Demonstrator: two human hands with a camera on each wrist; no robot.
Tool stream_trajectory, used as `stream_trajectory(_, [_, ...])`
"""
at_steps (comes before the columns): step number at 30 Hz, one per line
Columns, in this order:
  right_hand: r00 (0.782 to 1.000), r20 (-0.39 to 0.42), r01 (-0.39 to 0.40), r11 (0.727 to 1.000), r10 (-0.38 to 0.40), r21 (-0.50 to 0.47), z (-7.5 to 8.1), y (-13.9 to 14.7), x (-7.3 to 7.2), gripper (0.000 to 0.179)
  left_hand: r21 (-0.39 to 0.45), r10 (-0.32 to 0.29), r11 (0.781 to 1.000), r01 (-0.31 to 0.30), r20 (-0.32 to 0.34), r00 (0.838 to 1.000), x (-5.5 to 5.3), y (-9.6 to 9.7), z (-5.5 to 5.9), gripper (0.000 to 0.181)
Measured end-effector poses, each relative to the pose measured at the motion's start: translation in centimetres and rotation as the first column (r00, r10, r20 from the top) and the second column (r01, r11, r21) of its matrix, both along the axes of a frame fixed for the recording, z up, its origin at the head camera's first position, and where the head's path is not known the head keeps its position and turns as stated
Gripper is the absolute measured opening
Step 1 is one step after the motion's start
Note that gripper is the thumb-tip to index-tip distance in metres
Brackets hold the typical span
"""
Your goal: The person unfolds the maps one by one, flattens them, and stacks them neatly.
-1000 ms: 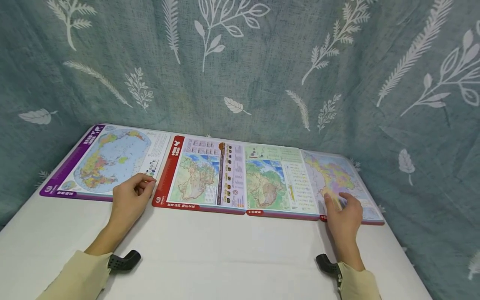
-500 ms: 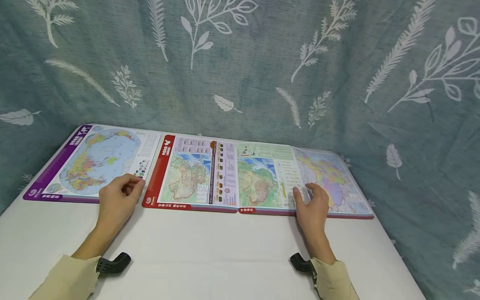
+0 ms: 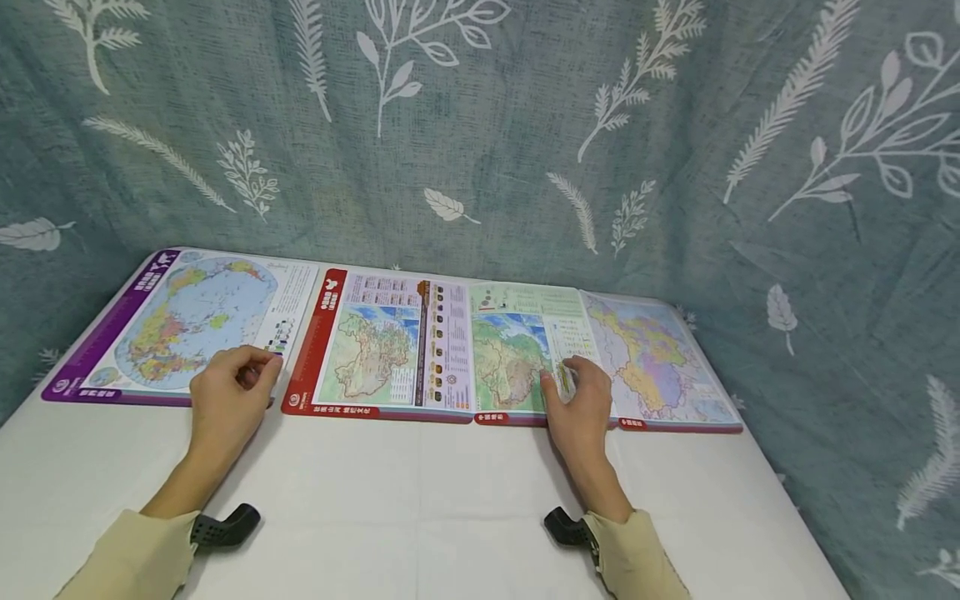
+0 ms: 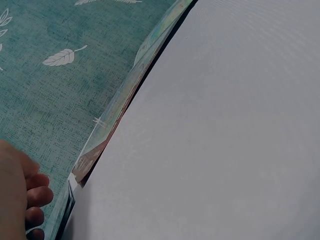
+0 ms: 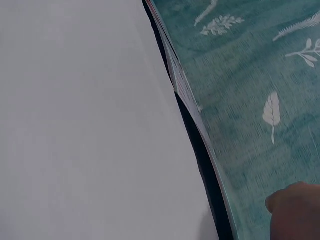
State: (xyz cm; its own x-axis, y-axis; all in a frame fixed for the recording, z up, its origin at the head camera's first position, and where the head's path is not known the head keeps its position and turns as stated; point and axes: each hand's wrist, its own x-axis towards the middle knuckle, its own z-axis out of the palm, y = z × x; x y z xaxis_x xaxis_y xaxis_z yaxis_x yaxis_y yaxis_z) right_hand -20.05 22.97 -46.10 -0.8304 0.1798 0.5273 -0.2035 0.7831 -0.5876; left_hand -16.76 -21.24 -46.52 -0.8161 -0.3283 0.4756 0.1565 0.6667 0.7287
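In the head view my left hand (image 3: 229, 396) rests over the lower right corner of a purple-edged world map sheet (image 3: 101, 333), fingers loosely curled. Its curled fingertips (image 4: 41, 196) show at the left of the left wrist view, with nothing between them. A red-edged folding map (image 3: 381, 346) lies spread in three panels to the right of that sheet. Over its middle panel (image 3: 510, 367), near the fold to the right panel (image 3: 652, 358), my right hand (image 3: 583, 404) has thumb and forefinger apart and relaxed. Only a knuckle of it (image 5: 296, 212) shows in the right wrist view.
Both maps lie along the back of a white table (image 3: 420, 500). A teal curtain (image 3: 480, 150) with white leaf prints hangs right behind them. Black curved wrist mounts (image 3: 228, 527) stick out from both beige sleeves (image 3: 637, 554).
My right hand has moved left across the folding map, from its right panel to the middle one. The head view has shifted slightly. My left hand stays by the world map's corner.
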Motion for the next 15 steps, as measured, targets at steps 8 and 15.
stream_trajectory(8, [0.997,-0.036,-0.069,0.998,0.069,0.006,-0.2,-3.5,0.0,0.046,-0.022,-0.001,1.000,0.000,-0.043,0.999,-0.2,-0.2,0.2,0.010])
stream_trajectory(15, [0.994,-0.046,-0.101,0.995,0.101,0.005,-0.4,-5.8,-0.3,0.046,-0.077,0.000,0.997,-0.007,-0.090,0.996,-0.2,-0.9,0.7,0.010])
